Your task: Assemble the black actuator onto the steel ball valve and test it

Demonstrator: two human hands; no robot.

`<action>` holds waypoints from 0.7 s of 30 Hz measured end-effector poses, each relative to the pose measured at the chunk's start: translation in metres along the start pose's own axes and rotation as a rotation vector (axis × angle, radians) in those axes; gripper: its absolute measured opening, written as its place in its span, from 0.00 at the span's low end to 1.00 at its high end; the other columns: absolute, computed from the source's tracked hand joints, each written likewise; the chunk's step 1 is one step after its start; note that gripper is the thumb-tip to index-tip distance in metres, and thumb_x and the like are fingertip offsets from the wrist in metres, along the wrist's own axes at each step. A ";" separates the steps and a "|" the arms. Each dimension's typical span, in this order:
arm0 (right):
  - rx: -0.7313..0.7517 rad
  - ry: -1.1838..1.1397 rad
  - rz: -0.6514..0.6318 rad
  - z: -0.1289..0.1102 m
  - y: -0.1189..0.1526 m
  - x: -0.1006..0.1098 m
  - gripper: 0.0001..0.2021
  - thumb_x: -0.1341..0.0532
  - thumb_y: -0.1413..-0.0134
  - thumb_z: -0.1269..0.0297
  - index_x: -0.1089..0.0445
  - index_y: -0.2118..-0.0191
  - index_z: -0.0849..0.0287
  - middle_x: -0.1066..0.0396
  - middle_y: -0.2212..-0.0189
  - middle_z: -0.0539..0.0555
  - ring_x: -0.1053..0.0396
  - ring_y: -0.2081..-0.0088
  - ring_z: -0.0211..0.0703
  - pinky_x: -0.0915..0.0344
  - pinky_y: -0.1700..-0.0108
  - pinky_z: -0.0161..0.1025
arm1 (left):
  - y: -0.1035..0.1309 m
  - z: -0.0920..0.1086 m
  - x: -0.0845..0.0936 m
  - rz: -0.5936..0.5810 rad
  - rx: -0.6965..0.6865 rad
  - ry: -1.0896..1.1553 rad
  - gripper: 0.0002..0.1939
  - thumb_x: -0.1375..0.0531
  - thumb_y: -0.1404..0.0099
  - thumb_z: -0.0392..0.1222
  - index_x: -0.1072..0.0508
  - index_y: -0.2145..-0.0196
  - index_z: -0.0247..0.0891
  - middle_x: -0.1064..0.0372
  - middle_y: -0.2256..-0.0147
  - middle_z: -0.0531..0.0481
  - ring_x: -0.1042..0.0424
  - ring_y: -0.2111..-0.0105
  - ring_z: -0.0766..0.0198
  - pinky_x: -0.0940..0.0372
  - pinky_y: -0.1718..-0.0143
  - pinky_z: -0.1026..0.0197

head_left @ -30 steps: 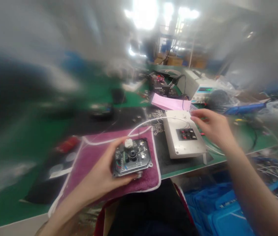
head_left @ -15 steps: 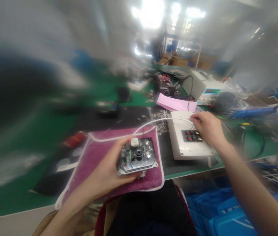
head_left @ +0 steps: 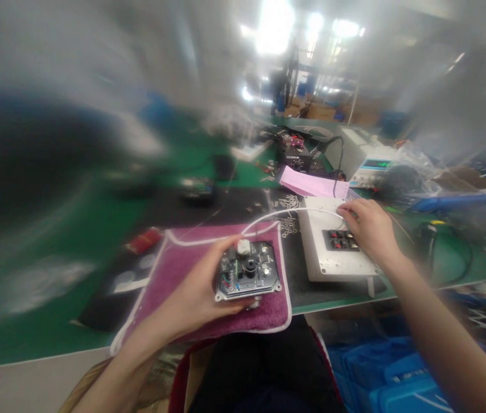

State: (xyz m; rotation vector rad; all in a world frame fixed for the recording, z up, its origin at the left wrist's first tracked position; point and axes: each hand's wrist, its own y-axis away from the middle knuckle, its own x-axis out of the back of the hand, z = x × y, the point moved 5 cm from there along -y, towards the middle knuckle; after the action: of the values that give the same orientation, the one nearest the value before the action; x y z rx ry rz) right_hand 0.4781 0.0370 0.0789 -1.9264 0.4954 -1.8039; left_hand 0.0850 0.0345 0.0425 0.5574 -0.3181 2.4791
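Note:
My left hand (head_left: pixel 202 281) is closed around the side of a circuit board assembly (head_left: pixel 251 272) with a round black lens in its middle and a silver frame. It is held over a purple cloth (head_left: pixel 160 292) with white edging. A white cable (head_left: pixel 281 211) arches from behind the assembly to my right hand (head_left: pixel 369 226). The right fingertips pinch the cable's end above a white box (head_left: pixel 318 246), by its black and red spring terminals (head_left: pixel 341 240). The very tip of the cable is hidden by the fingers.
Loose metal screws and standoffs (head_left: pixel 289 221) lie left of the white box. Behind it are a pink sheet (head_left: pixel 311 183) and a power supply (head_left: pixel 365 158) with a green display. A red object (head_left: pixel 143 241) lies left of the cloth. Blue bins (head_left: pixel 380 367) stand below the table edge.
The whole view has shifted slightly, so everything sits a little further right. Both hands keep their holds; the assembly and cable look otherwise the same.

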 end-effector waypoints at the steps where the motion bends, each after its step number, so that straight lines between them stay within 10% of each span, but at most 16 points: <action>1: 0.003 -0.001 -0.003 0.000 0.000 0.000 0.09 0.40 0.30 0.60 0.24 0.56 0.56 0.24 0.57 0.56 0.30 0.54 0.53 0.36 0.53 0.46 | 0.000 0.000 0.000 -0.001 -0.001 0.000 0.51 0.24 0.43 0.54 0.48 0.31 0.56 0.42 0.33 0.49 0.34 0.36 0.47 0.37 0.31 0.43; 21: 0.004 -0.039 -0.026 0.003 -0.006 -0.001 0.10 0.40 0.30 0.59 0.22 0.58 0.56 0.24 0.58 0.55 0.28 0.55 0.50 0.35 0.54 0.44 | -0.002 0.006 0.003 -0.029 -0.053 -0.055 0.49 0.24 0.42 0.54 0.46 0.32 0.53 0.36 0.38 0.48 0.28 0.43 0.51 0.33 0.36 0.49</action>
State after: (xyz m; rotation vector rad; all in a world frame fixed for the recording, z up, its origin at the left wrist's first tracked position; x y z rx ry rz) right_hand 0.4812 0.0422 0.0813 -1.9696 0.4550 -1.7787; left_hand 0.0856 0.0356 0.0493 0.6053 -0.3938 2.4234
